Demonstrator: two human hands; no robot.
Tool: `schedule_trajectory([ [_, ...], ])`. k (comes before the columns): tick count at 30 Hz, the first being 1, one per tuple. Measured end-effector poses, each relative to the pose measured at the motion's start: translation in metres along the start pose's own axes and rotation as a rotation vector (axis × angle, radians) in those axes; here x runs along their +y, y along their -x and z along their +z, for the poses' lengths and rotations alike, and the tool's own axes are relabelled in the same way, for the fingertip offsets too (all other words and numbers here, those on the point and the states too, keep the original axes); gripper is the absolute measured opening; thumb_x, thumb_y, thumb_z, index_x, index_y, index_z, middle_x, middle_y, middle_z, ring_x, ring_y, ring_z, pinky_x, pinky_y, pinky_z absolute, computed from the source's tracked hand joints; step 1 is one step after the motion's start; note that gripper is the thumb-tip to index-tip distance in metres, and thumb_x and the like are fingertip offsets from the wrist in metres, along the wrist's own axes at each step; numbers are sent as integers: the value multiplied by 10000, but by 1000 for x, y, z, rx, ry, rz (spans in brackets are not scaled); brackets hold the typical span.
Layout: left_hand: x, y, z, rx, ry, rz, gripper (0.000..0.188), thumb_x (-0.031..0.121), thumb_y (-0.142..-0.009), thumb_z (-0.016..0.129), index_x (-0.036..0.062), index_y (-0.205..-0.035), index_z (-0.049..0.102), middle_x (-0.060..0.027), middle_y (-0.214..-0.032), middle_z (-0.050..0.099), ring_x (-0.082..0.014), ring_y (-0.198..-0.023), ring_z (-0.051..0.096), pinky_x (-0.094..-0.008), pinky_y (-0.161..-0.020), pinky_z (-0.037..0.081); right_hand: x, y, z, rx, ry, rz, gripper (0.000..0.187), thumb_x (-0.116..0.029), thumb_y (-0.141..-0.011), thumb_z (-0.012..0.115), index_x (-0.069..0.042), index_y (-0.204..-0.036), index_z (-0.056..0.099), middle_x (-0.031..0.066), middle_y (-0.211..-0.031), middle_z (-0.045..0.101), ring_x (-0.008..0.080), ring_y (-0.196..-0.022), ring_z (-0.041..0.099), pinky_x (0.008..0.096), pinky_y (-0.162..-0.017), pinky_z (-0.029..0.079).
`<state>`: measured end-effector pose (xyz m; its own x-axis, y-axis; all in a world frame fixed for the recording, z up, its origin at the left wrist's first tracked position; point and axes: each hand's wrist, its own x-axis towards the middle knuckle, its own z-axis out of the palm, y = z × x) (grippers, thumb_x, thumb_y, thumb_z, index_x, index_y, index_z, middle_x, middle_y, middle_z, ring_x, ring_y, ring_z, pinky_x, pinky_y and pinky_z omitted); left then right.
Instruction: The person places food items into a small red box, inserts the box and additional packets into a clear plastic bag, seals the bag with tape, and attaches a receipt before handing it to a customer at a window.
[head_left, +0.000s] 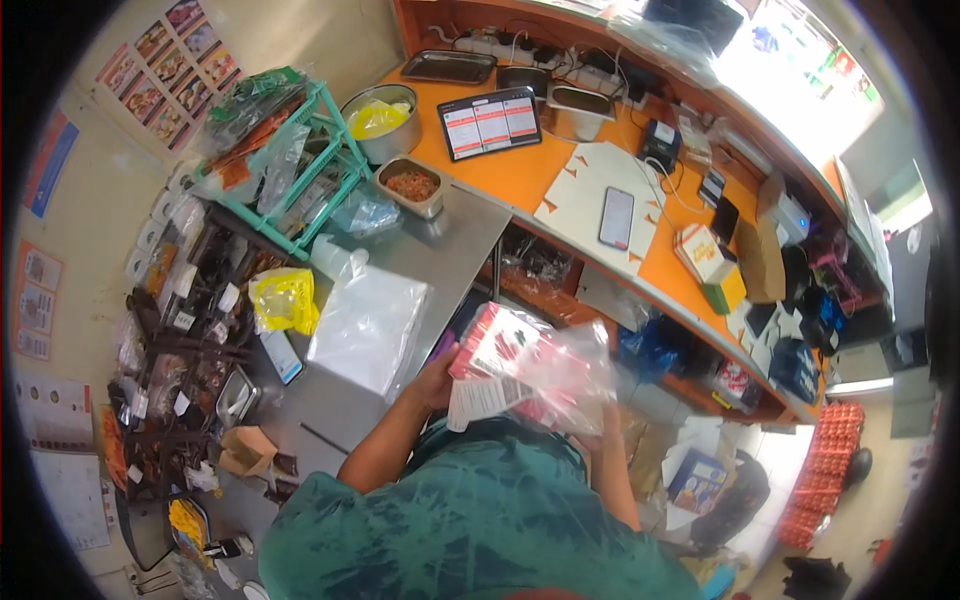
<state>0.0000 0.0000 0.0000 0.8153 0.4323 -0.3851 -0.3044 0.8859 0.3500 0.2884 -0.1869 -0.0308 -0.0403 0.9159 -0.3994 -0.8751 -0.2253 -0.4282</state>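
In front of my body I hold a red-and-white box [497,340] together with a clear plastic bag [580,375]. My left hand [437,380] is closed on the box's left side. A white printed paper slip [480,402] hangs at the lower left of the box. My right hand [592,440] is at the bag's lower right edge, closed on the plastic; most of its fingers are hidden. The bag lies partly over the box, and whether the box is fully inside it I cannot tell. A stack of clear plastic bags [370,328] lies left on the metal table.
A steel tray of chopped food [410,188] stands on the metal table [465,225], near a green rack [325,165]. The orange counter [440,120] carries a tablet [490,122], a phone [617,217] and cartons [708,262]. Red egg trays [825,470] are stacked at right.
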Motion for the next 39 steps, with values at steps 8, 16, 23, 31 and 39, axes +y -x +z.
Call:
schedule_trajectory([
  [8,146,-181,78,-256,-432,66,802,358,-876,747,30,-1490,348,-142,-1387,544,-234,-1265,557,-422,-1059,467,-152,-97,31,121,138,-232,622,-408,-943,605,-24,-1412,467,176,-1309,601,326,-1149,635,491,-983,537],
  [16,177,-226,56,-44,-496,336,596,172,-894,671,32,-1421,429,-105,-1259,593,-204,-1149,597,-367,-1006,483,-221,-217,53,287,579,-142,566,-256,-1028,495,9,-1504,340,162,-1537,383,259,-1427,352,378,-1178,264],
  [23,79,-105,24,744,-268,504,546,256,-947,652,49,-1416,461,-99,-1235,615,-191,-1095,625,-347,-943,512,-190,-278,91,-525,967,137,767,-248,-979,585,-2,-1569,163,177,-1566,309,281,-1474,262,395,-1193,236],
  [31,-54,22,-19,1397,59,956,511,357,-1009,558,10,-1381,517,-106,-1192,664,-192,-1029,666,-315,-862,545,-27,-308,172,-1125,1427,115,904,-215,-921,696,32,-1565,112,201,-1502,372,265,-1375,389,366,-1133,330],
  [39,-78,149,-93,1641,-47,934,529,311,-997,589,-40,-1381,494,-150,-1243,647,-210,-1141,623,-327,-955,494,129,-275,248,-1003,1437,361,800,-196,-913,692,5,-1545,243,178,-1422,475,242,-1288,481,340,-1068,408],
])
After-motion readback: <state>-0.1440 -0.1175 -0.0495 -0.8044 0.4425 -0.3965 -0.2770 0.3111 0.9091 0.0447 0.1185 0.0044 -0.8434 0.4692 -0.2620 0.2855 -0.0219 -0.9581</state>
